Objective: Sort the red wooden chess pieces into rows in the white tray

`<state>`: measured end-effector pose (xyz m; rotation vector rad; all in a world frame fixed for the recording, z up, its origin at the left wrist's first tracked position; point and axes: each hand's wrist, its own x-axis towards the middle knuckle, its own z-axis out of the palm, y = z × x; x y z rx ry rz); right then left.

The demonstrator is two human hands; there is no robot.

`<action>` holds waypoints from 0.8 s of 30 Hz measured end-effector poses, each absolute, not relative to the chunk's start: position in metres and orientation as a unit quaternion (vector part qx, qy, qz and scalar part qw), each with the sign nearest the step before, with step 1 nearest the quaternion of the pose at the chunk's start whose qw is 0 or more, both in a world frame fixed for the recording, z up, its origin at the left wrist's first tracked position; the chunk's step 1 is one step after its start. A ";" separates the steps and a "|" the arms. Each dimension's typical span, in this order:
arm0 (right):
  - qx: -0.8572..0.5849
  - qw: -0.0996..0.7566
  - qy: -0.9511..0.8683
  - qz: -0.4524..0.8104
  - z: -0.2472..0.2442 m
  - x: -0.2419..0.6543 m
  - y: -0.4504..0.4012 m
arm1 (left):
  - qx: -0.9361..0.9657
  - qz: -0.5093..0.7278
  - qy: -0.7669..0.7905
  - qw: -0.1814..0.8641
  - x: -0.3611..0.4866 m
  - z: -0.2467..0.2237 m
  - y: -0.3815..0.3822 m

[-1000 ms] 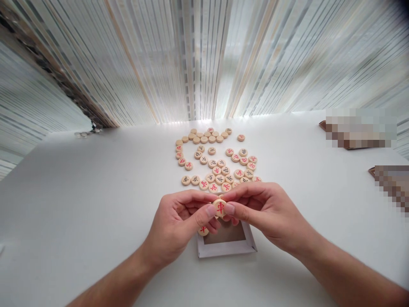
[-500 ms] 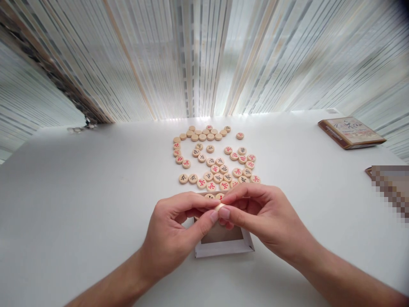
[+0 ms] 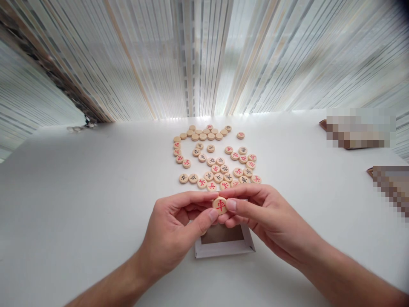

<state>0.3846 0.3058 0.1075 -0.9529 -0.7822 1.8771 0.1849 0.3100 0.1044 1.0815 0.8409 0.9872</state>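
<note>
Between my two hands is a round wooden Chinese chess piece [image 3: 219,205], its red character facing me. My left hand [image 3: 183,221] pinches its left side with thumb and fingers. My right hand [image 3: 260,213] grips its right side, thumb on the face. Beneath the hands lies a shallow box [image 3: 223,248] with white edges and a brown bottom; its far part is hidden by my hands. Just beyond, several loose chess pieces [image 3: 218,178] with red or black characters lie on the white table [image 3: 111,204].
Farther back, several pieces [image 3: 203,137] show plain faces, in a curved row. At the right are a brown-edged box [image 3: 351,146], largely blurred out, and another blurred brown-edged item [image 3: 383,192]. A striped curtain [image 3: 211,59] hangs behind the table. Small objects [image 3: 81,127] lie at the far left.
The chess piece between my hands has turned from edge-on to face me, showing its red character. My fingers have shifted around it; the box and loose pieces stay in place.
</note>
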 end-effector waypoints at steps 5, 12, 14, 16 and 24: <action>-0.378 0.410 -0.289 0.778 0.109 0.386 0.305 | 0.490 0.437 0.365 0.660 0.183 0.105 0.311; -0.339 0.407 -0.332 0.781 0.112 0.384 0.305 | 0.494 0.443 0.377 0.646 0.183 0.107 0.312; -0.344 0.405 -0.347 0.773 0.111 0.384 0.305 | 0.489 0.451 0.377 0.644 0.184 0.109 0.312; -0.344 0.409 -0.353 0.768 0.110 0.384 0.304 | 0.487 0.460 0.371 0.643 0.185 0.110 0.312; -0.353 0.421 -0.343 0.762 0.109 0.383 0.303 | 0.530 0.449 0.345 0.631 0.185 0.110 0.309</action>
